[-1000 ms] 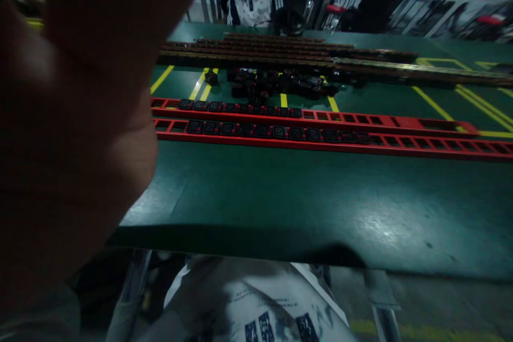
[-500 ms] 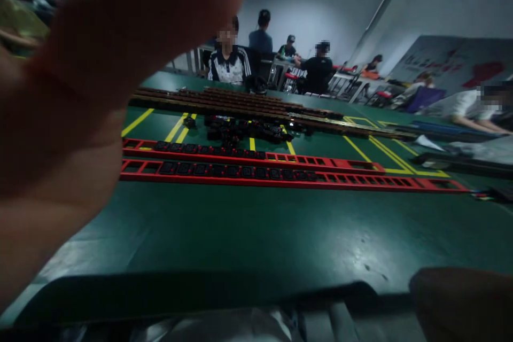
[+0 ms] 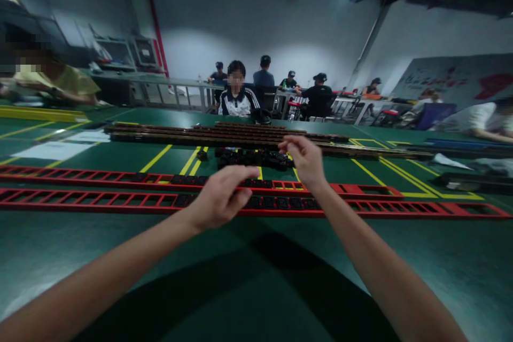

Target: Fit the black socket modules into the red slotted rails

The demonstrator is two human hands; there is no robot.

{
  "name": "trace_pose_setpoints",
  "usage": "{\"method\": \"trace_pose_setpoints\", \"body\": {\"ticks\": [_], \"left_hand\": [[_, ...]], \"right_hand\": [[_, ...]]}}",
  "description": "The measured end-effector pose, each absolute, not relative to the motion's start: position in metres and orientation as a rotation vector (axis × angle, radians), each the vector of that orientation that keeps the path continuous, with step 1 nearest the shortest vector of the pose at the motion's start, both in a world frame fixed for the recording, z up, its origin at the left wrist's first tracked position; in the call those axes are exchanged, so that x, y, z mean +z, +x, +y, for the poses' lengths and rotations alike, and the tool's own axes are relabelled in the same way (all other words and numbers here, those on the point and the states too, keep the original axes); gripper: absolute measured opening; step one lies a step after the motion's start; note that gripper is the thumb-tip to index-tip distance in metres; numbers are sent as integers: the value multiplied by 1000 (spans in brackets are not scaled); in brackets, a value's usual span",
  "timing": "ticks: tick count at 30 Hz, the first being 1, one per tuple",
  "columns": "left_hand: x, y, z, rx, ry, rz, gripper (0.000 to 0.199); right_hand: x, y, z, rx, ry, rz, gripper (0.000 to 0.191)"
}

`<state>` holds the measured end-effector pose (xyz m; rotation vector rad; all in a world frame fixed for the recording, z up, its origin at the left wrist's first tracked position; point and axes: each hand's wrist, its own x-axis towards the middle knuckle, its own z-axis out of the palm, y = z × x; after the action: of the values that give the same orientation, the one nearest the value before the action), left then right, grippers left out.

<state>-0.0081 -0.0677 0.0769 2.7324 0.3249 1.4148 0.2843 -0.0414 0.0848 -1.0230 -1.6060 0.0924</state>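
My left hand hovers over two red ladder-like strips, its fingers stretched to the right and thumb apart, with nothing visible in it. My right hand reaches beyond the strips, fingers loosely curved and apart, beside a heap of small black parts. It seems to hold nothing. Both the near red strip and the far red strip lie across the table, with black square pieces seated in some openings. My left hand hides part of both rows.
Long brown strips lie stacked behind the black heap. White sheets and a yellow bar are at the left. Dark and blue strips lie at the right. People sit across and at both sides of the green table.
The hand that loomed close to the camera has come down, and both my hands are now stretched out over the table. The view has levelled and shows more of the left side.
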Motion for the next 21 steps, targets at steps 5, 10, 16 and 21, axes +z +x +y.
{"method": "trace_pose_setpoints", "body": {"ticks": [5,10,16,21], "left_hand": [[-3,30,-42,816,3102,800,47],[-29,27,-39,527,3129,951,54],[-21,26,-41,485,3091,927,53],[-19,28,-41,442,3049,921,56]], "right_hand": [[53,257,10,237,-1384,-1936,25],[35,223,29,336,-1391,-2040,36],[39,235,29,401,-1393,-1952,37],[32,301,1,425,-1434,-1802,35]]}}
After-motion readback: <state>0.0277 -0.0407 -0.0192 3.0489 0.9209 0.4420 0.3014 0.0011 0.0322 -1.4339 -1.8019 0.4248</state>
